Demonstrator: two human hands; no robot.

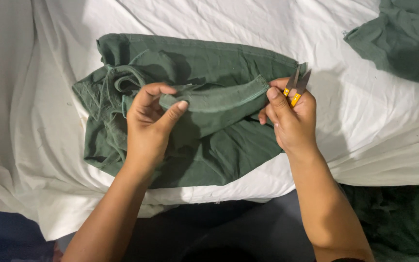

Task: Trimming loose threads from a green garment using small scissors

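A dark green garment [204, 145] lies crumpled on a white sheet [389, 121]. A folded strip of it [219, 99] is lifted and stretched between both hands. My left hand [149, 123] pinches the strip's left end between thumb and fingers. My right hand [292, 119] pinches the right end and also holds small thread snips [297, 87] with yellow handles, blades pointing up and away.
A second pile of green cloth [403, 39] lies at the top right corner of the sheet. More green fabric [398, 218] sits below the sheet's edge at the lower right. Dark clothing on my lap fills the bottom middle.
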